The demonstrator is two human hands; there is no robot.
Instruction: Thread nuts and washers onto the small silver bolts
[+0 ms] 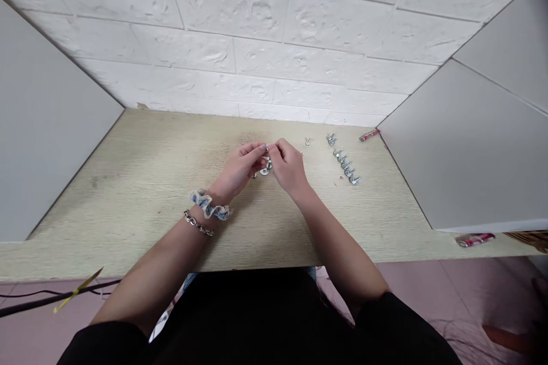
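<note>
My left hand (242,169) and my right hand (289,169) meet above the pale wood-grain desk (141,182), their fingertips pinching a small silver bolt (267,149) between them. Just below my fingers, a silver washer (264,171) lies on the desk, partly hidden by my hands. To the right stands a short row of several silver wing bolts (346,165), with one more wing bolt (331,139) and a small screw (307,141) beyond it. A fabric scrunchie (209,205) and a chain bracelet (198,223) circle my left wrist.
A white brick-textured wall (222,5) rises behind the desk, between grey side panels (47,120) (462,142). A small red-and-silver object (369,135) lies at the back right, and another (475,239) sits at the front right. A black cable (51,299) crosses the pink floor.
</note>
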